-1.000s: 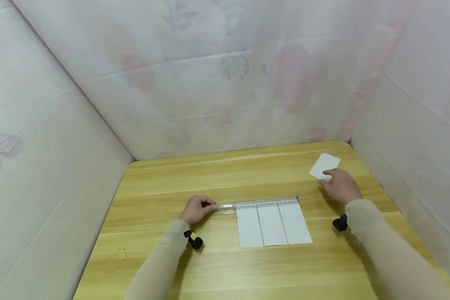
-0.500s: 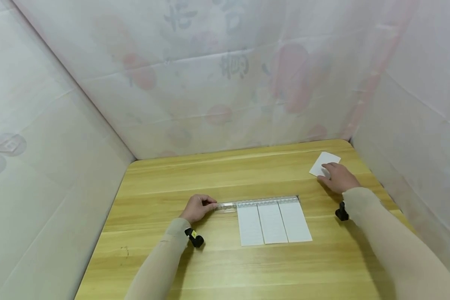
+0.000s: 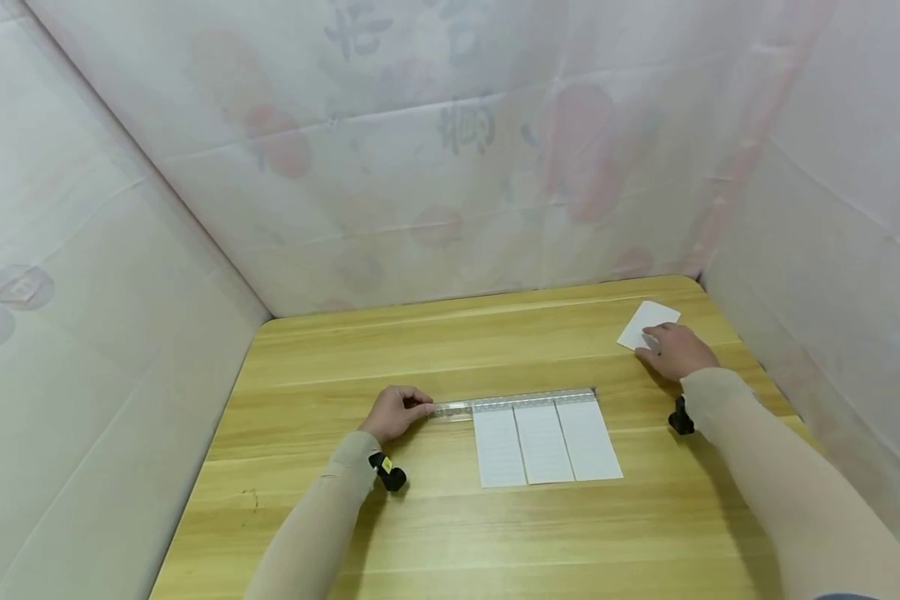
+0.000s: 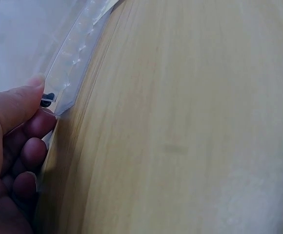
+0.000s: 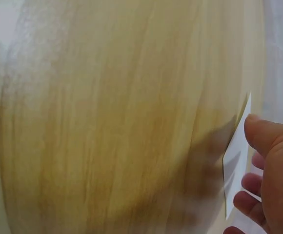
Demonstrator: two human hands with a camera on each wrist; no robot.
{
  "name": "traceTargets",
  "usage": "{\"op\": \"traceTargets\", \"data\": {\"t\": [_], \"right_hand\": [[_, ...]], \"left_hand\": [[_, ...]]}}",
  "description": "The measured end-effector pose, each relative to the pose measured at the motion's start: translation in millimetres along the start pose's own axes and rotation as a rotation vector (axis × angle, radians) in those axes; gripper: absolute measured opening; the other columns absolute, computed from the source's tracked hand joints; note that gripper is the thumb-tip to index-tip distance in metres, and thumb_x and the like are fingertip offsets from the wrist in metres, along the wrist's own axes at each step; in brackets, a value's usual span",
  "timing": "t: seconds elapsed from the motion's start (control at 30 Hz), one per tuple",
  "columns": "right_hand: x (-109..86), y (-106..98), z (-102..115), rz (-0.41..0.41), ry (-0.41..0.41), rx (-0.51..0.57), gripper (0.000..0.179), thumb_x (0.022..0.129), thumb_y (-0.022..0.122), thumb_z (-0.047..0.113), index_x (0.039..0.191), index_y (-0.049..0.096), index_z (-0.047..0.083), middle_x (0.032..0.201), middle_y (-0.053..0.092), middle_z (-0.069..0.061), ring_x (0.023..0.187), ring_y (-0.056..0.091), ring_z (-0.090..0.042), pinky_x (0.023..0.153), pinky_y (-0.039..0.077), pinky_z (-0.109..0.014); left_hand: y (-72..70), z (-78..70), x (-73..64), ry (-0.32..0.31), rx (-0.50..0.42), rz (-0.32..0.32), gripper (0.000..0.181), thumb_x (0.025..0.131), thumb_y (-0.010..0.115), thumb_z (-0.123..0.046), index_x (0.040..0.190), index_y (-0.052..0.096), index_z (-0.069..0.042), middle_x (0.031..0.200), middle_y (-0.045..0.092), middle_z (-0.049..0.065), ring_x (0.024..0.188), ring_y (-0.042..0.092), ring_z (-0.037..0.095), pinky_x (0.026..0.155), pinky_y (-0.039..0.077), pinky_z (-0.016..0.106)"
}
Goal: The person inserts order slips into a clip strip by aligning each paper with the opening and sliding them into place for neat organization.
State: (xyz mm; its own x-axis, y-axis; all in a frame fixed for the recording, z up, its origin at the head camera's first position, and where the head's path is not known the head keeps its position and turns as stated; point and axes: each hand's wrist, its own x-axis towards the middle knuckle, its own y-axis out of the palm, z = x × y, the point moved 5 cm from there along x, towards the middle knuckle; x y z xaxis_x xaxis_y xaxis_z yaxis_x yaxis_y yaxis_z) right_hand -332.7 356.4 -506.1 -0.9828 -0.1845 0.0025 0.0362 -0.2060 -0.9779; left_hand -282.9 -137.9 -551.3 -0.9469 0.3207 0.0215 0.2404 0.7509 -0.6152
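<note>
In the head view, my left hand [image 3: 396, 414] pinches the left end of a clear plastic ruler [image 3: 532, 400] between thumb and fingers. The left wrist view shows the thumb over the end of this ruler [image 4: 70, 61], with the other fingers curled beneath. Three white paper slips [image 3: 543, 446], faintly lined, lie side by side on the table, their upper edges along the ruler. At the far right, my right hand [image 3: 681, 352] is spread over a white card or small stack [image 3: 648, 321]. Whether its fingertips press on this card [image 5: 235, 168] or hover is unclear.
The wooden table [image 3: 330, 533] has rounded far corners. Pale printed sheeting [image 3: 435, 183] stands behind it and on both sides. A black wrist camera [image 3: 392, 475] sits on the left cuff, another black camera [image 3: 681, 417] on the right one.
My right hand has shifted slightly up and left over the white card. The left hand, ruler and three slips stay in place; the head view drifts slightly.
</note>
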Motion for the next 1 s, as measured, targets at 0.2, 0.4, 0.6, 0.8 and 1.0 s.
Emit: {"op": "traceTargets", "data": {"t": [0.2, 0.4, 0.6, 0.8, 1.0], "right_hand": [[1.9, 8.9, -2.0, 0.047, -0.005, -0.016, 0.054, 0.093, 0.052, 0.036, 0.128, 0.048, -0.004, 0.126, 0.041, -0.032, 0.113, 0.039, -0.048, 0.091, 0.031, -0.060], [4.3, 10.1, -0.3, 0.052, -0.022, -0.036, 0.049, 0.093, 0.051, 0.035, 0.122, 0.055, -0.004, 0.121, 0.048, -0.029, 0.108, 0.045, -0.045, 0.089, 0.035, -0.058], [3.2, 11.7, -2.1, 0.043, 0.013, 0.011, 0.042, 0.091, 0.054, 0.036, 0.113, 0.064, 0.001, 0.114, 0.057, -0.022, 0.103, 0.051, -0.042, 0.086, 0.039, -0.057], [3.3, 16.0, 3.0, 0.018, 0.019, 0.052, 0.041, 0.090, 0.055, 0.039, 0.106, 0.067, 0.003, 0.107, 0.062, -0.018, 0.097, 0.056, -0.040, 0.080, 0.042, -0.056], [2.0, 7.4, 2.8, -0.054, 0.084, 0.069, 0.056, 0.092, 0.049, 0.042, 0.121, 0.054, -0.006, 0.118, 0.050, -0.029, 0.107, 0.045, -0.048, 0.088, 0.035, -0.060]], "left_hand": [[-1.1, 0.9, -2.0, 0.003, -0.004, 0.013, 0.008, 0.082, 0.069, -0.026, 0.087, 0.071, -0.019, 0.082, 0.064, -0.009, 0.074, 0.057, 0.010, 0.066, 0.048, 0.026], [-3.0, 4.4, -2.6, -0.006, -0.008, 0.019, 0.008, 0.082, 0.069, -0.027, 0.086, 0.070, -0.021, 0.081, 0.063, -0.009, 0.074, 0.057, 0.011, 0.066, 0.048, 0.028], [-2.8, 5.6, -6.2, -0.009, -0.022, 0.018, 0.008, 0.082, 0.069, -0.027, 0.086, 0.071, -0.020, 0.082, 0.063, -0.009, 0.074, 0.057, 0.011, 0.066, 0.048, 0.028], [-5.6, 8.0, -11.4, -0.011, -0.024, 0.002, 0.006, 0.082, 0.070, -0.025, 0.085, 0.071, -0.020, 0.082, 0.064, -0.009, 0.074, 0.057, 0.011, 0.065, 0.048, 0.028], [-5.6, 6.1, -11.6, -0.001, -0.023, -0.010, 0.007, 0.082, 0.069, -0.026, 0.086, 0.071, -0.020, 0.082, 0.064, -0.010, 0.074, 0.057, 0.010, 0.065, 0.048, 0.027]]}}
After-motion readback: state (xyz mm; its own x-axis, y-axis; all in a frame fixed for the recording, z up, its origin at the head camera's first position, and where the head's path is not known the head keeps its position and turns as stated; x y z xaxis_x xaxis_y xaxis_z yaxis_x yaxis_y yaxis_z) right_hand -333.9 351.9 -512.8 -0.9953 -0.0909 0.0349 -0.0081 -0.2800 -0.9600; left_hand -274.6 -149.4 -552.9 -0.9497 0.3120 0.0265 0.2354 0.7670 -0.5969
